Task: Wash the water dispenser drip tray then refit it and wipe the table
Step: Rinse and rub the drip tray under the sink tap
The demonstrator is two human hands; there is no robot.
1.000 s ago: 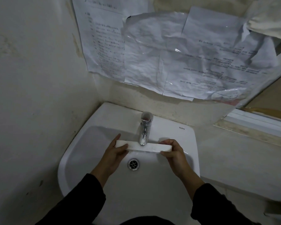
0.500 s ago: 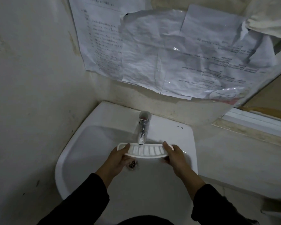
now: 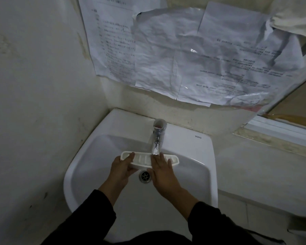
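Note:
The white slotted drip tray (image 3: pixel 143 159) is held level over the white sink (image 3: pixel 189 177), right under the chrome tap (image 3: pixel 157 138). My left hand (image 3: pixel 122 167) grips the tray's left part, thumb on its top. My right hand (image 3: pixel 162 169) lies flat on the tray's middle, fingers spread and pointing toward the spout; it hides part of the slots. The tray's right end sticks out past that hand. I cannot tell whether water runs.
The drain (image 3: pixel 145 176) sits just below the tray. Crumpled printed papers (image 3: pixel 184 55) hang on the wall behind the tap. A bare wall (image 3: pixel 34 103) closes the left side. A tiled ledge (image 3: pixel 265 167) and window frame (image 3: pixel 279 129) lie to the right.
The tray has been turned from edge-on to slots facing up. My right hand left the tray's right end and now rests flat on its middle. The left hand keeps its hold.

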